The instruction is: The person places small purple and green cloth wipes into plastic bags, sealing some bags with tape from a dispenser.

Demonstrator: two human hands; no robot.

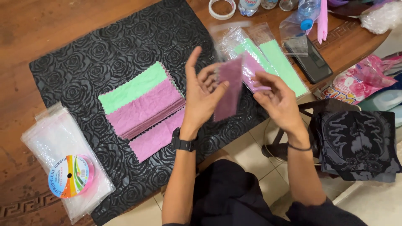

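Fingers of the left hand (204,94) and right hand (274,97) are pinching a purple cloth (228,90) above the worktop (37,25) — seemingly sliding it into a clear sleeve (224,39) — and seating it squarely is calling for a steady push.
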